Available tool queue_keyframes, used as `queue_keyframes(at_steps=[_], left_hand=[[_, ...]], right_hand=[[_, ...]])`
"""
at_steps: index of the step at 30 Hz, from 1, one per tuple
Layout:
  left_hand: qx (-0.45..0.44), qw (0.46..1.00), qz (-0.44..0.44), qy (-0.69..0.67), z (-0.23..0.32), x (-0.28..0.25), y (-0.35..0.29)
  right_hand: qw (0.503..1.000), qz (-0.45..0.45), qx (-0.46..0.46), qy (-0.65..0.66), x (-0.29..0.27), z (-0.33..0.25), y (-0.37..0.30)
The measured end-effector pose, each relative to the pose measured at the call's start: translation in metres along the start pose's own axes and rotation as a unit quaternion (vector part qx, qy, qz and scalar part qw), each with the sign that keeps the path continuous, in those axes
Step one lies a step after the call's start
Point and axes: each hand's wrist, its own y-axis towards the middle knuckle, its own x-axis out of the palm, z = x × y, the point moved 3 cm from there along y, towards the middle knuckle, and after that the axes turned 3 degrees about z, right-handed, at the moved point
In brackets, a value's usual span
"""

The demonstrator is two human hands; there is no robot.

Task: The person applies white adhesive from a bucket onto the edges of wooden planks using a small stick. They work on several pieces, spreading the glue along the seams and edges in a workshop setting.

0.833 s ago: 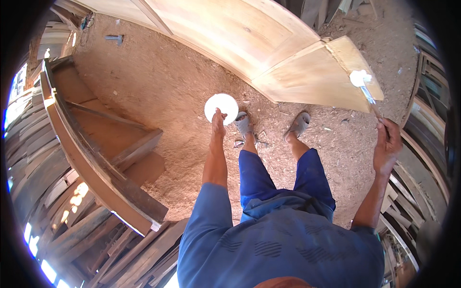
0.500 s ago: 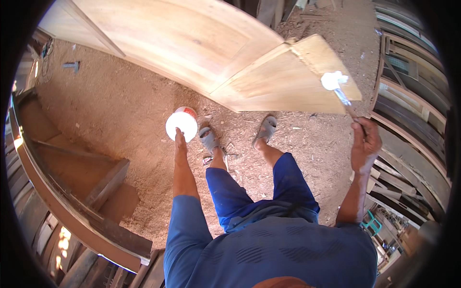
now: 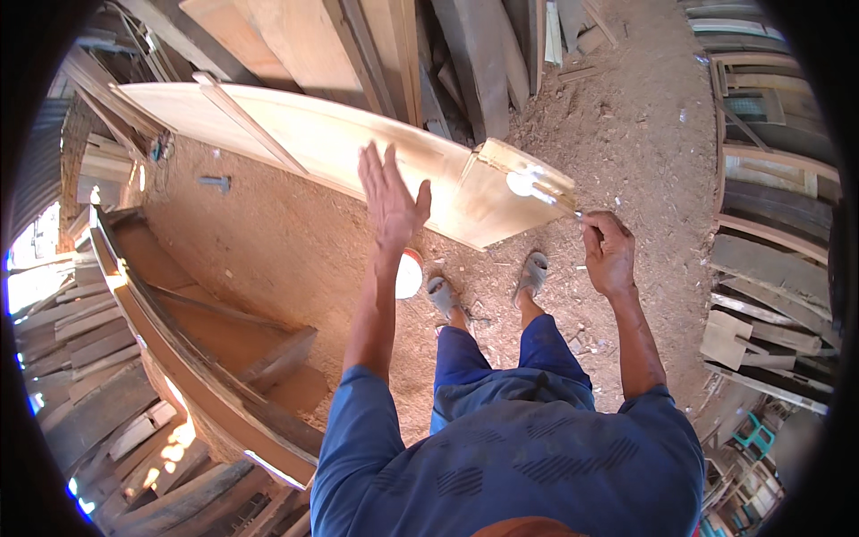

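Observation:
A long pale wooden panel (image 3: 313,134) runs from the upper left to the middle, above the dirt floor. My left hand (image 3: 389,192) is raised with fingers spread, over the panel's lower edge, holding nothing. My right hand (image 3: 608,251) grips the handle of a paintbrush (image 3: 537,188), whose white-loaded tip rests on the panel's right end. A small white tub with a red rim (image 3: 409,273) stands on the floor by my left foot, partly hidden behind my left forearm.
Planks and boards (image 3: 465,45) lean stacked behind the panel. A wooden frame (image 3: 206,358) lies at the left, with more timber beyond it. Window and door frames (image 3: 769,206) line the right side. Sawdust covers the floor (image 3: 268,242).
My left hand has left the white tub on the floor and risen, open, to the panel. The view has shifted so the panel sits more centrally. The right hand keeps the brush at the panel's end.

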Motion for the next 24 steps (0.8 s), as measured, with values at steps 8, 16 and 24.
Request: queue_keyframes(at_steps=[8, 16, 24], left_hand=[[0.187, 0.979, -0.057, 0.049, 0.008, 0.029, 0.067], [0.178, 0.982, -0.053, 0.022, 0.008, 0.03, 0.063], [0.194, 0.981, -0.014, -0.008, 0.008, 0.03, 0.064]], right_hand=[[0.993, 0.047, -0.047, -0.095, 0.022, 0.015, -0.005], [0.995, -0.046, 0.087, 0.011, 0.018, -0.004, 0.002], [0.998, -0.005, 0.018, 0.056, 0.046, -0.018, 0.009]])
